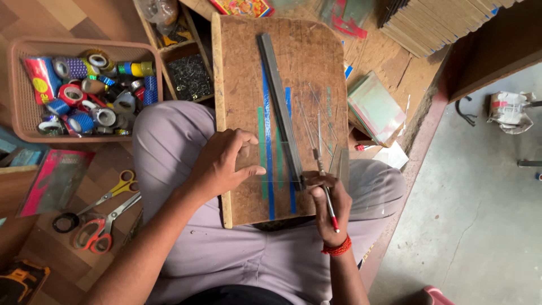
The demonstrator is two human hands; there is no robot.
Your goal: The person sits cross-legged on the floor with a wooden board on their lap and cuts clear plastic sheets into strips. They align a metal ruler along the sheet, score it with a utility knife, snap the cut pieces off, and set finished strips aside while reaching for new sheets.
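**Scoring along a straightedge on a lap board**

Seen from above, a person sits with a worn wooden board [305, 62] resting across their knees. A clear sheet [282, 164], hard to make out, lies on the near half of the board, over blue and green tape stripes. A long grey metal ruler [279, 101] runs from the far end of the board down toward the person.

The left hand [223, 164] lies flat, fingers spread, pressing on the clear sheet just left of the ruler; it grips nothing. The right hand [327, 206] is closed around a thin pen-like cutting tool [326, 189] with a red end, its tip touching the sheet just right of the ruler's near end.

To the far left, a pink basket [20, 107] holds tape rolls. Scissors [104, 212] lie on the wooden floor at near left.

The risks, as a judgement: only the sheet seems pinned, so the ruler could slide and spoil the line; the board, balanced on the knees, may tip; and a slipping tool could reach the nearby left fingers.
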